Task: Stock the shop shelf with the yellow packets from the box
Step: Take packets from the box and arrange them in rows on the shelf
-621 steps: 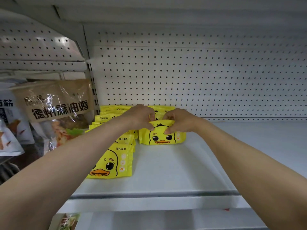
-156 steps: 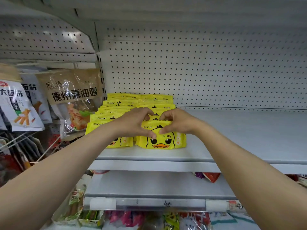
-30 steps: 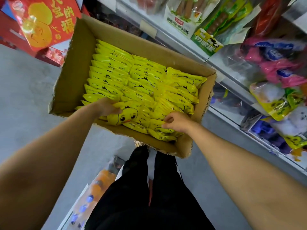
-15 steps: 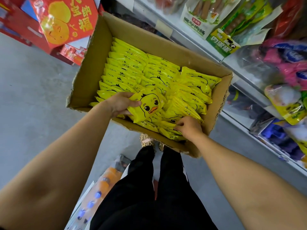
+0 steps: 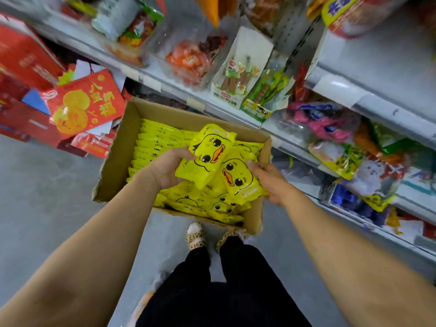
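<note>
An open cardboard box [image 5: 113, 161] stands on the floor in front of my feet, filled with rows of yellow duck-face packets [image 5: 153, 147]. My left hand [image 5: 168, 168] holds a bundle of yellow packets [image 5: 207, 156] from the left, lifted above the box. My right hand [image 5: 271, 182] grips another yellow packet [image 5: 238, 180] from the right, pressed against the left bundle. Both faces of the ducks point up at me. The shelf being stocked is out of view.
Lower shop shelves [image 5: 368, 95] crammed with snack bags run along the right and top. Red gift boxes [image 5: 82, 107] sit on the floor left of the box. My feet in patterned slippers [image 5: 195, 237] stand just behind the box on the grey floor.
Both hands have lifted packets out of the box and brought them together above it. The view has tilted up, showing more of the shelves.
</note>
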The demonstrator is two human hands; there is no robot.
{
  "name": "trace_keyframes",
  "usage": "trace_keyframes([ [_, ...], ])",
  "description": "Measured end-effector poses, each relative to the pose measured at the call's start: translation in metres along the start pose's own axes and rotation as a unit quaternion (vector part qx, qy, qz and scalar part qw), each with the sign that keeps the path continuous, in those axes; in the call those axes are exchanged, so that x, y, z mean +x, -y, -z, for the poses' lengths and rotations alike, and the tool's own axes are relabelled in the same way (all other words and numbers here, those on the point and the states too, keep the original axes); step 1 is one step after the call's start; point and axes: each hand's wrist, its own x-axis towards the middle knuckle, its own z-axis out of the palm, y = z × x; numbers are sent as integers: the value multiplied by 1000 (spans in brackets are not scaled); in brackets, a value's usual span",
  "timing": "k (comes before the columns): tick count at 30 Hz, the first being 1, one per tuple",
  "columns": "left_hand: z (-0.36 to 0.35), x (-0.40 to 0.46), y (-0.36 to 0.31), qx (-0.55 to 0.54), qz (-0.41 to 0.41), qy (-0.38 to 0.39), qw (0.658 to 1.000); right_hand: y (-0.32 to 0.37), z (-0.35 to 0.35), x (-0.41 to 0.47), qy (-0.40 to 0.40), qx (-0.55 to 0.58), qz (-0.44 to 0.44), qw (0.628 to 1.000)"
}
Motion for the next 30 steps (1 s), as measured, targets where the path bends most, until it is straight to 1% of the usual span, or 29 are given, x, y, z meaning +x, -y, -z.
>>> trace_keyframes([
  [3, -35, -21, -23, 41, -33, 18, 998, 27, 20, -27, 14, 46, 16, 999],
  [5, -53, -34, -37, 75, -73, 23, 994, 48, 35, -46, 34, 65, 46, 996],
  [7, -71, -47, -54, 87, -103, 33, 990, 67, 51, -62, 32, 75, 84, 993],
  [8, -79, -52, -63, 97, -117, 52, 987, 76, 59, -68, 25, 80, 106, 991],
  [12, -122, -74, -93, 142, -171, 120, 968, 111, 105, -101, 4, 110, 190, 976],
  [15, -169, -93, -110, 179, -212, 166, 946, 128, 152, -132, -4, 113, 251, 961],
  [20, -269, -123, -132, 227, -268, 207, 913, 144, 245, -189, -15, 127, 326, 937],
  [26, -394, -151, -152, 265, -346, 200, 878, 161, 363, -255, -79, 163, 406, 896],
  [30, -466, -158, -154, 274, -351, 204, 872, 162, 434, -283, -155, 197, 429, 868],
])
